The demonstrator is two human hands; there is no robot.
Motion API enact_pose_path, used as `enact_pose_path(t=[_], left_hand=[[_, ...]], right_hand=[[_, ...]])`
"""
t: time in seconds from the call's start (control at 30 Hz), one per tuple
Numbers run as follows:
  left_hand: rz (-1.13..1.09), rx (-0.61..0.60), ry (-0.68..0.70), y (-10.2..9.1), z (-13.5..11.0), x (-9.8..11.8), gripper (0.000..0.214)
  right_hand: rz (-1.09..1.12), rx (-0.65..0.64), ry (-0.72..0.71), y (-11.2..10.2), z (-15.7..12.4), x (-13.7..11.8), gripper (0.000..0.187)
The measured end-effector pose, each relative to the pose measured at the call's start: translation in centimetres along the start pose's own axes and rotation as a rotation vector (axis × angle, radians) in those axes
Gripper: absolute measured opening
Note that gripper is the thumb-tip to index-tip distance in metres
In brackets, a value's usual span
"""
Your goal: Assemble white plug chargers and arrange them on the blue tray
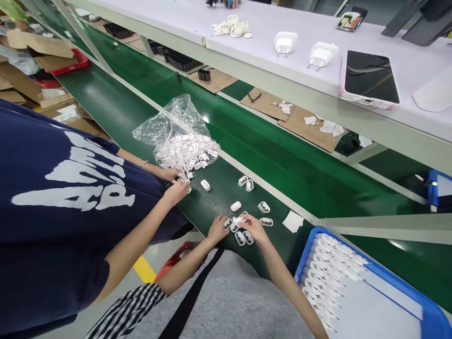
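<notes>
The left forearm [186,264] rises from seven o'clock toward one, ending in the left hand [216,230], back upward, fingers bent and close together. The right forearm [287,285] reaches from five o'clock toward eleven; the right hand [255,230] turns inward, thumb and fingers pinched toward nine. The hands sit near each other, apart.

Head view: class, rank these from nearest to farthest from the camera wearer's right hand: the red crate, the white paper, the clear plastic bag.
1. White paper: just to the right of the right hand.
2. Clear plastic bag: farther off, to the upper left.
3. Red crate: far upper left, beyond the bag.
</notes>
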State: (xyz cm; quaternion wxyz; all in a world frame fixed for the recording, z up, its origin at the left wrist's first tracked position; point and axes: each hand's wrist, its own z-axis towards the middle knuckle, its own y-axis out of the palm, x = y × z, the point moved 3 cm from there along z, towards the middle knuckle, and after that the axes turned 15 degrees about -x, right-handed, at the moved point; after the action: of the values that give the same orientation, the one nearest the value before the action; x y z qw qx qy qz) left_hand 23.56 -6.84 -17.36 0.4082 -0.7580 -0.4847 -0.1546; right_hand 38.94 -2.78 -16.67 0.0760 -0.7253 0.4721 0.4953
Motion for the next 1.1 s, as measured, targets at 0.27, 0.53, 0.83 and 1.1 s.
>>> enact_pose_path(t=[0.27,0.53,0.83,1.1], left_hand=[[0.020,-0.103,0.132,2.8,0.0,-2.9,0.030],[0.092,-0.018,0.221,2.1,-0.8,-2.9,0.029],[0.235,-0.051,0.136,1.8,-1.4,-2.9,0.029],[0.336,-0.094,0.116,2.1,-1.4,-2.9,0.032]], right_hand=[[-0.317,-0.076,0.048,1.2,2.3,1.0,0.012],[-1.378,-0.211,-0.072,4.6,3.0,0.5,0.015],[-1.458,-0.260,-0.075,5.0,2.9,0.9,0.027],[-1.428,-0.259,-0.099,4.6,2.8,1.5,0.026]])
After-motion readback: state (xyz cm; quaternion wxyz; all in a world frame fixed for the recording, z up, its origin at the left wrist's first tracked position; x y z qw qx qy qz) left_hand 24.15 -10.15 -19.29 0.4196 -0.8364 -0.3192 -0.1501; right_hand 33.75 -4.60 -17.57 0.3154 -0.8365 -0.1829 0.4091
